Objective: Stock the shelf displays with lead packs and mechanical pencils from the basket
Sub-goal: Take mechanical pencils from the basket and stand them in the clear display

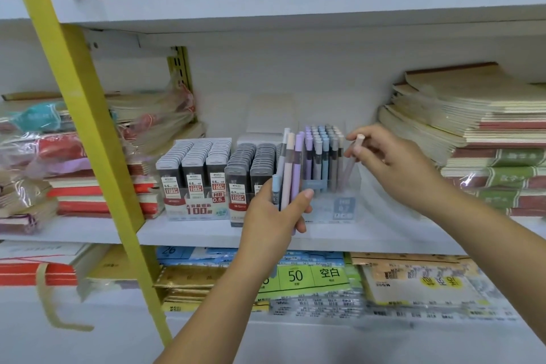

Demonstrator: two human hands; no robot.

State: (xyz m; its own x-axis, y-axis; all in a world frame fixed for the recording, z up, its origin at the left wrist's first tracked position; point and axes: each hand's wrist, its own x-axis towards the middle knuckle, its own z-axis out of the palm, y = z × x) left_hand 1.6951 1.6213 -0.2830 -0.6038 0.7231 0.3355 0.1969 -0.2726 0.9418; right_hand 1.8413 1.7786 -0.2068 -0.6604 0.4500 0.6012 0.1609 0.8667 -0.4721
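The white shelf (192, 232) at chest height carries the stock. Two trays of lead packs (196, 168) stand side by side on it, and both look full. Just right of them is a clear pencil stand (344, 207), its rows of pastel pencils (322, 151) upright with only a little room showing at the right end. The basket is out of sight from here.

The loose pencils are the job now. I'd judge them light, stiff plastic sticks with smooth, rather slippery barrels. They shouldn't break easily, but they would slide past each other if the fist slackens. A bunch is best held round the lower half. A single one is best taken near the cap, so the tip can be steered down into a slot.

The left arm reaches up from below. The left hand (271, 219) is wrapped round a bunch of spare pencils (291, 174), thumb across the front and caps pointing up, in front of the gap between the lead trays and the stand.

The right arm comes in from the right. The right hand (396, 162) pinches one pinkish pencil (350, 168) near its top with the fingertips (353, 139). The pencil is tilted, its lower end angled into the stand's right side.
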